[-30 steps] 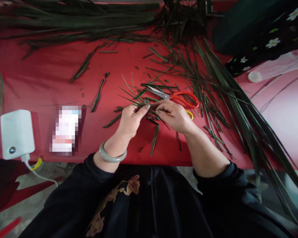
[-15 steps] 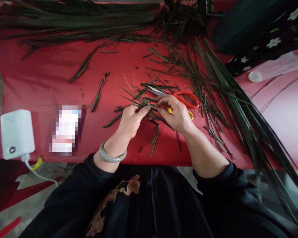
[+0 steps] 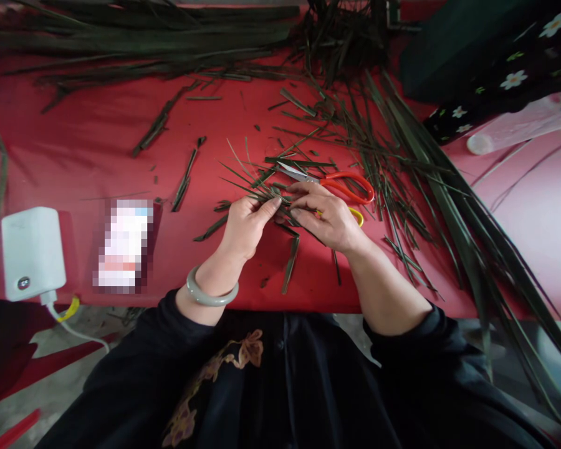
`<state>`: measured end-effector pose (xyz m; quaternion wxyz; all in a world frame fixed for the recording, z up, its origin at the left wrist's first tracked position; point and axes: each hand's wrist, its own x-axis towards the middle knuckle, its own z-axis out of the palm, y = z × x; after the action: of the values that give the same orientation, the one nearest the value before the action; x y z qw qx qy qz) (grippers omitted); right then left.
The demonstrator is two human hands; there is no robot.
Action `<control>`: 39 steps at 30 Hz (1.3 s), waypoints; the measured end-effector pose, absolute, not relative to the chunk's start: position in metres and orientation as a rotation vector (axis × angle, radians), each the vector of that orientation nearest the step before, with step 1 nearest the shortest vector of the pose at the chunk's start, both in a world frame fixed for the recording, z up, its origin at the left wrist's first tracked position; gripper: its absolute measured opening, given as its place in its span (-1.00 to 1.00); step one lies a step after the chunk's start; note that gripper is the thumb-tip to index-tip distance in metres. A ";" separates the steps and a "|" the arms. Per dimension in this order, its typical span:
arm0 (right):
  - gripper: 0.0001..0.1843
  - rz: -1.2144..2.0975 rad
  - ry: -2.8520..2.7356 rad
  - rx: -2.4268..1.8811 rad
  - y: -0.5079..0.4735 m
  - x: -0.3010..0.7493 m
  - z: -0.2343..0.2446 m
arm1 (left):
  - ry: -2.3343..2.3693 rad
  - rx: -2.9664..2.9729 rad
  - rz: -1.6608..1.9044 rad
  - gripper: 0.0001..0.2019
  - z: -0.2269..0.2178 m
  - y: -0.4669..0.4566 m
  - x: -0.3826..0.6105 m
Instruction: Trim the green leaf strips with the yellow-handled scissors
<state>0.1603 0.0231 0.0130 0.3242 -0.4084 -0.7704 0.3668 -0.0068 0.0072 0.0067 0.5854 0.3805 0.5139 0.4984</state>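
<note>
My left hand (image 3: 247, 226) is closed, thumb against fingers, around a small bundle of thin green leaf strips (image 3: 255, 187). Its narrow ends fan out to the upper left. Close against it on the right, my right hand (image 3: 326, 215) has bent fingers touching the same strips; its fingertips are partly hidden. Just beyond my right hand lie red-handled scissors (image 3: 348, 187), blades toward the upper left. Part of a yellow handle (image 3: 356, 216) shows beside my right hand. A folded leaf piece (image 3: 290, 262) rests on the table below the hands.
Long leaves (image 3: 168, 43) lie across the back of the red table (image 3: 98, 143), and more leaves (image 3: 449, 206) run down the right. A phone (image 3: 124, 246) and a white power bank (image 3: 32, 252) with a cable sit at left. Floral black fabric (image 3: 490, 87) is at upper right.
Both hands have shifted slightly left with the leaf strips. The right hand's fingers have stretched a little further over the bundle. The scissors and everything else lie where they were.
</note>
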 end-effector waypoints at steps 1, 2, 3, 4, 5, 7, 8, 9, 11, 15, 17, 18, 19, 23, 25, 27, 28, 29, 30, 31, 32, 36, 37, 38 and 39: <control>-0.84 0.967 -2.021 -1.075 0.023 0.160 0.013 | 1.197 0.896 1.158 -0.74 0.007 0.007 -0.007; -0.85 0.976 -2.015 -1.077 0.023 0.161 0.013 | 1.192 0.903 1.153 -0.74 0.008 0.007 -0.007; -0.86 0.987 -2.007 -1.079 0.023 0.161 0.013 | 1.187 0.909 1.147 -0.74 0.008 0.007 -0.007; -0.86 0.997 -1.996 -1.082 0.023 0.160 0.013 | 1.181 0.917 1.140 -0.74 0.008 0.007 -0.007; -0.86 1.008 -1.987 -1.086 0.024 0.160 0.014 | 1.175 0.924 1.137 -0.75 0.008 0.006 -0.007; -0.84 1.040 -1.992 -1.078 0.024 0.160 0.014 | 1.167 0.929 1.139 -0.75 0.008 0.007 -0.007; -0.83 1.050 -1.997 -1.073 0.025 0.160 0.013 | 1.167 0.929 1.140 -0.75 0.008 0.007 -0.007; -0.83 1.056 -1.999 -1.070 0.025 0.159 0.013 | 1.168 0.928 1.141 -0.75 0.008 0.007 -0.007; -0.83 1.057 -1.995 -1.073 0.025 0.159 0.013 | 1.173 0.932 1.139 -0.74 0.007 0.007 -0.007; -0.85 1.084 -1.966 -1.097 0.025 0.160 0.013 | 1.174 0.956 1.129 -0.75 0.006 0.007 -0.007; -0.86 1.098 -1.950 -1.097 0.026 0.159 0.013 | 1.174 0.956 1.119 -0.74 0.005 0.007 -0.007; -0.86 1.093 -1.944 -1.100 0.026 0.159 0.012 | 1.175 0.954 1.112 -0.74 0.005 0.007 -0.008; -0.86 1.074 -1.942 -1.107 0.026 0.159 0.012 | 1.178 0.953 1.105 -0.74 0.004 0.007 -0.008; -0.88 0.865 -1.989 -1.128 0.026 0.159 0.007 | 1.172 0.955 1.101 -0.75 0.003 0.007 -0.007; -0.88 0.746 -2.024 -1.126 0.027 0.158 0.004 | 1.157 0.949 1.103 -0.76 0.003 0.007 -0.007; -0.88 0.673 -2.043 -1.139 0.027 0.158 0.001 | 1.146 0.931 1.100 -0.76 0.002 0.007 -0.006; -0.89 0.657 -2.043 -1.146 0.027 0.158 0.001 | 1.140 0.920 1.102 -0.76 0.002 0.008 -0.006; -0.91 0.653 -2.034 -1.150 0.026 0.157 0.000 | 1.133 0.909 1.107 -0.76 0.002 0.008 -0.006; -0.91 0.659 -2.020 -1.143 0.026 0.157 0.001 | 1.128 0.898 1.116 -0.76 0.002 0.008 -0.006; -0.91 0.675 -2.004 -1.124 0.026 0.157 0.002 | 1.126 0.888 1.129 -0.75 0.003 0.008 -0.006; -0.90 0.698 -1.987 -1.095 0.025 0.158 0.004 | 1.127 0.882 1.144 -0.76 0.003 0.008 -0.006; -0.87 0.844 -1.948 -1.002 0.024 0.161 0.012 | 1.185 0.929 1.180 -0.78 0.006 0.009 -0.007; -0.85 0.891 -1.948 -0.999 0.025 0.162 0.014 | 1.208 0.958 1.177 -0.78 0.007 0.009 -0.007; -0.82 0.936 -1.955 -0.999 0.025 0.163 0.015 | 1.232 0.985 1.176 -0.77 0.008 0.009 -0.007; -0.79 0.971 -1.966 -1.004 0.026 0.163 0.015 | 1.256 1.009 1.177 -0.77 0.008 0.009 -0.007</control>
<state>0.1632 0.0256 0.0150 0.3570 -0.3889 -0.7614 0.3762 -0.0073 0.0088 0.0083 0.5422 0.4248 0.5290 0.4957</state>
